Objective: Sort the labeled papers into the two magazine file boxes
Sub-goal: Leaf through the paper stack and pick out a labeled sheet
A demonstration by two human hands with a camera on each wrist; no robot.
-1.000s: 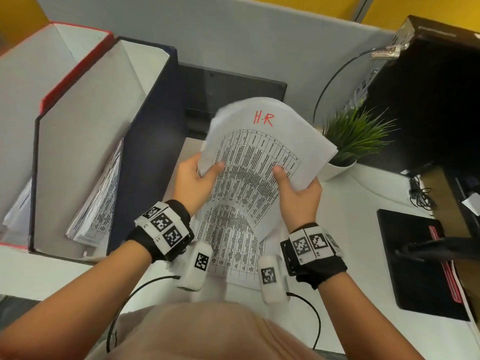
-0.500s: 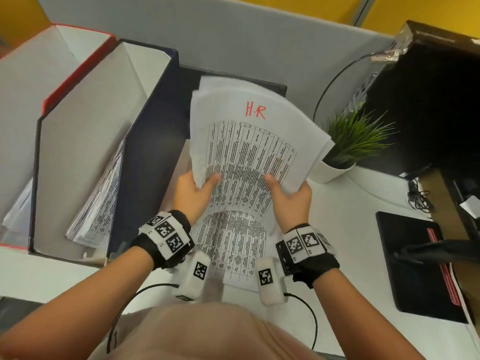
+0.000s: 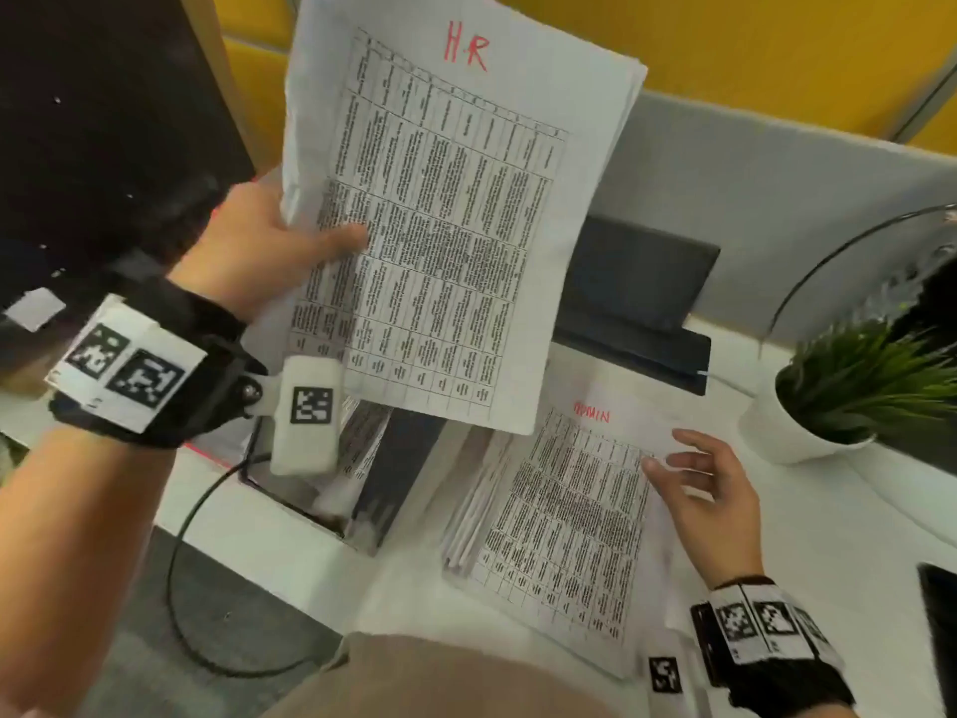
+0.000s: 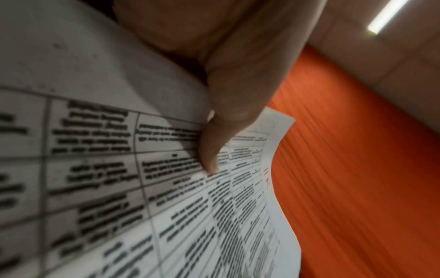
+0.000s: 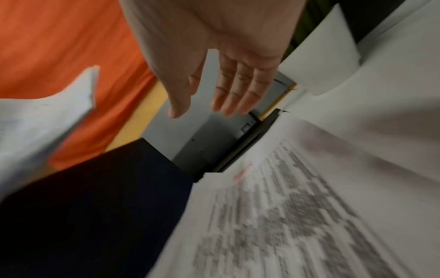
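Note:
A sheaf of printed papers marked "H.R" in red (image 3: 450,209) is raised above the desk. My left hand (image 3: 290,241) grips its left edge, thumb on the printed face (image 4: 209,150). On the desk below lies a stack of papers (image 3: 559,520) with "ADMIN" in red on the top sheet. My right hand (image 3: 694,484) hovers open at that stack's right edge, fingers spread (image 5: 238,94), holding nothing. A dark blue file box (image 3: 393,458) with papers inside stands left of the stack, partly hidden by my left wrist. The red box is out of sight.
A potted plant (image 3: 849,386) stands at the right. A black device (image 3: 637,298) sits behind the stack against the grey partition (image 3: 777,189). A dark panel (image 3: 103,121) fills the upper left. A black cable (image 3: 181,562) hangs off the desk's front edge.
My right hand let go of the H.R papers and dropped to the desk stack. My left hand alone lifted the sheaf up and left, uncovering the ADMIN sheet. The head view swung closer.

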